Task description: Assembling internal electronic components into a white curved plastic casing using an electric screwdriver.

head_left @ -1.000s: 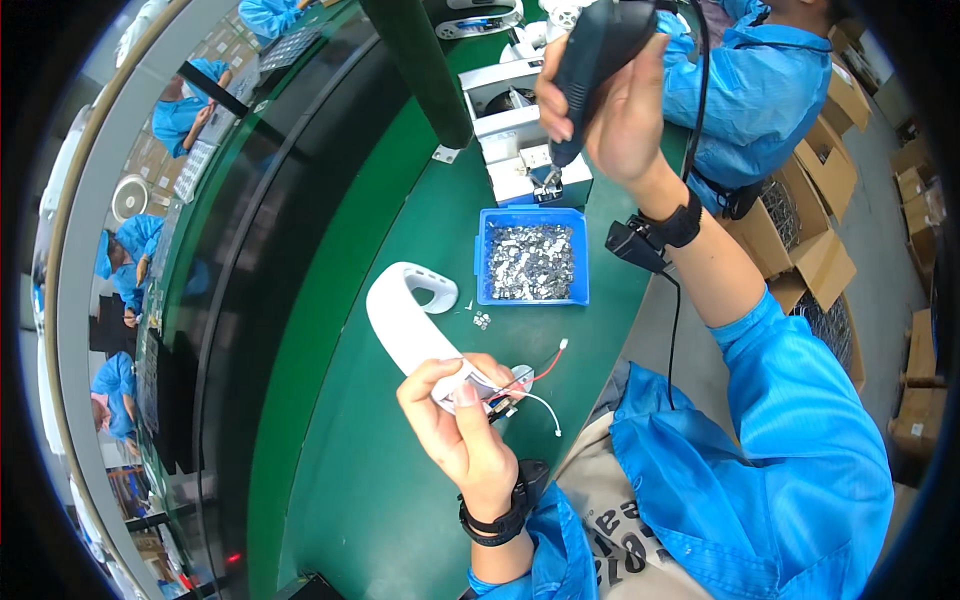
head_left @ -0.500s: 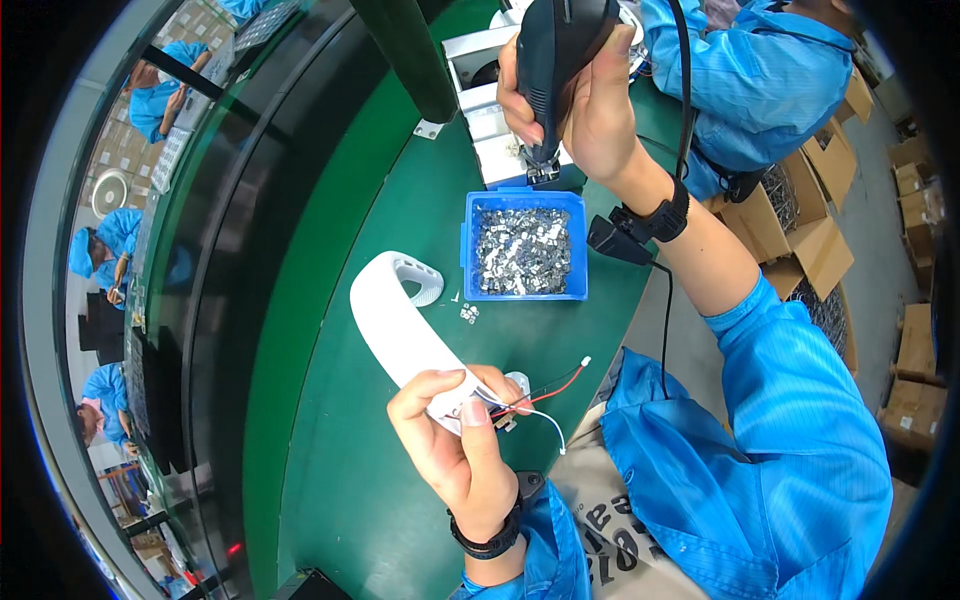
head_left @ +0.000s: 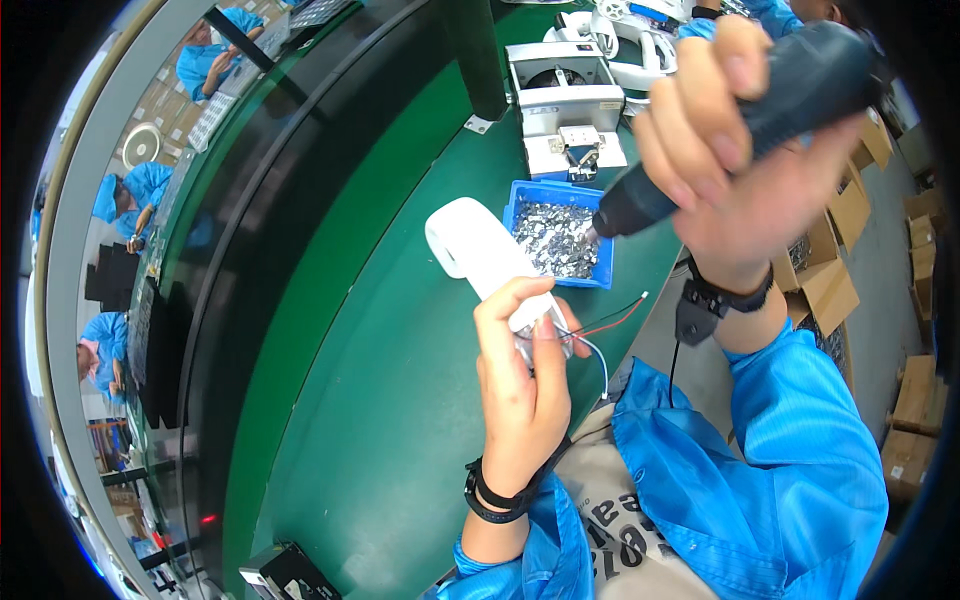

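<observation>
White shell [head_left: 485, 245], one, is hanging over the green tabletop [head_left: 400, 430]. One blue bin [head_left: 606, 265] is holding uncountable metal bits [head_left: 550, 235]. Left hand [head_left: 522, 395], half-closed, is gripping the shell's near end; right hand [head_left: 752, 215], nearly closed, is wrapping one black driver [head_left: 805, 90].

White curved housing [head_left: 485, 255] | tilted, wires [head_left: 604, 370] (one red) at near end | black driver [head_left: 795, 100] | slanted, to its right
</observation>
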The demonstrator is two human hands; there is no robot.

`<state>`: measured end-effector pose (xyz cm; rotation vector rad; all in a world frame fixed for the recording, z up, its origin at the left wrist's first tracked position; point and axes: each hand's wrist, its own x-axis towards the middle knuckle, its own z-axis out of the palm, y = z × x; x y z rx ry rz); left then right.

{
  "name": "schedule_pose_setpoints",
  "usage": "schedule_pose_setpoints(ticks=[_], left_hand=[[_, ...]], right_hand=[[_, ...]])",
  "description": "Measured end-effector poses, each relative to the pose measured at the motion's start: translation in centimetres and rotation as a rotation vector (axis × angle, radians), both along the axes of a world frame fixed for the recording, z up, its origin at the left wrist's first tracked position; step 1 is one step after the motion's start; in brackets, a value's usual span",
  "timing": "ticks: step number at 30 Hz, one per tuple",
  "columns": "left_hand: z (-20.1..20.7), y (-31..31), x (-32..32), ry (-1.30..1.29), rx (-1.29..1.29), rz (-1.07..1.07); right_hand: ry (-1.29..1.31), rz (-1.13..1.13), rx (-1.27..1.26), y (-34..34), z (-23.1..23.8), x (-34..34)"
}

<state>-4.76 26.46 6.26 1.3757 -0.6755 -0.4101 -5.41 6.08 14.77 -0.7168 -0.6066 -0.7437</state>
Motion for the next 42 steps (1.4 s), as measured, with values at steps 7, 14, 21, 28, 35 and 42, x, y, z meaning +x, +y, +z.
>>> schedule_pose_setpoints(ticks=[7,14,21,28,35,42], left_hand=[[-0.3,-0.2,0.1,-0.037,0.015,0.048],[-0.3,0.0,0.1,-0.011,0.012,0.034],[-0.8,0.2,0.1,-0.058,-0.001,0.01],[-0.3,-0.2,0.4,-0.281,0.009,0.068],[-0.7,-0.2,0.7,-0.336,-0.008,0.1],[-1.4,0.1,0.3,-0.19,-0.024,0.069]], right_hand=[[-0.023,0.276,-0.416,1.7,1.3,-1.1],[0.083,0.216,-0.477,3.0,2.0,-2.0],[0.136,0.145,-0.468,3.3,1.0,-2.3],[0.171,0.039,-0.469,5.5,1.6,-2.5],[0.166,0.172,-0.51,5.2,1.4,-1.2],[0.116,0.373,-0.486,5.5,1.1,-0.3]])
